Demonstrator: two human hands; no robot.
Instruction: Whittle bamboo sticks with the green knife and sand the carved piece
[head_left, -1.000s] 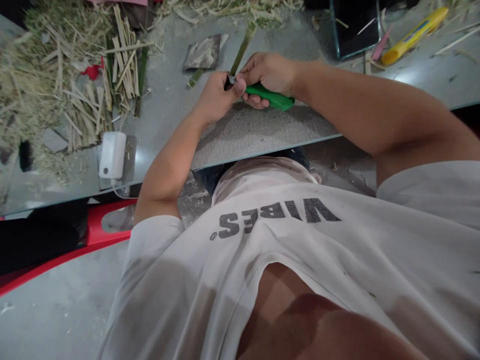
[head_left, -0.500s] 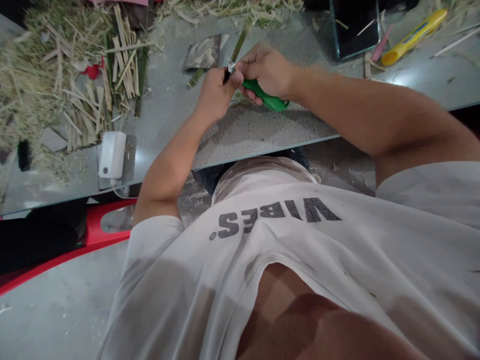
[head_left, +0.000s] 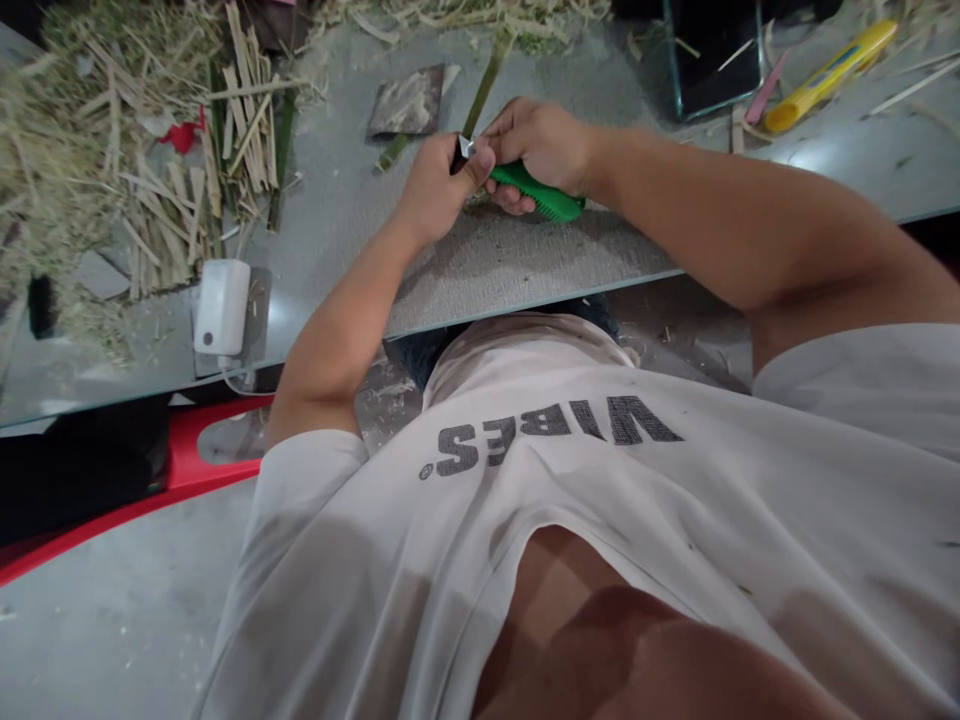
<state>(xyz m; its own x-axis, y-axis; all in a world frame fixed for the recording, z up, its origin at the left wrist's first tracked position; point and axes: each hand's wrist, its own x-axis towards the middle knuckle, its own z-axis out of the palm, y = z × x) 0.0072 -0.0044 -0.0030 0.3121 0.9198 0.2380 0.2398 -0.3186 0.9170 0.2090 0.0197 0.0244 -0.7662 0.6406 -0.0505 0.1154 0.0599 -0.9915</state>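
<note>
My right hand [head_left: 544,145] is closed around a green-handled utility knife [head_left: 544,195], its short metal blade [head_left: 466,147] pointing left. A narrow green bamboo strip [head_left: 485,90] slants up and away from between my hands, meeting the blade at its near end. My left hand [head_left: 439,185] is closed on that near end, thumb pressed beside the blade, with something dark showing between thumb and fingers. The strip's lower end is hidden in the hand. Just beyond my left hand lie a worn piece of sandpaper [head_left: 406,102] and a short green bamboo piece [head_left: 391,153].
Bamboo shavings [head_left: 135,60] and split bamboo sticks [head_left: 251,120] heap up at left, near a white charger [head_left: 223,307]. At right lie a phone [head_left: 712,55] and a yellow cutter [head_left: 832,75]. The glass-edged table's near edge [head_left: 525,298] runs before my body.
The knife and right hand have shifted very slightly right and down. More of the bamboo strip and blade shows between my hands. Both hands keep their grip.
</note>
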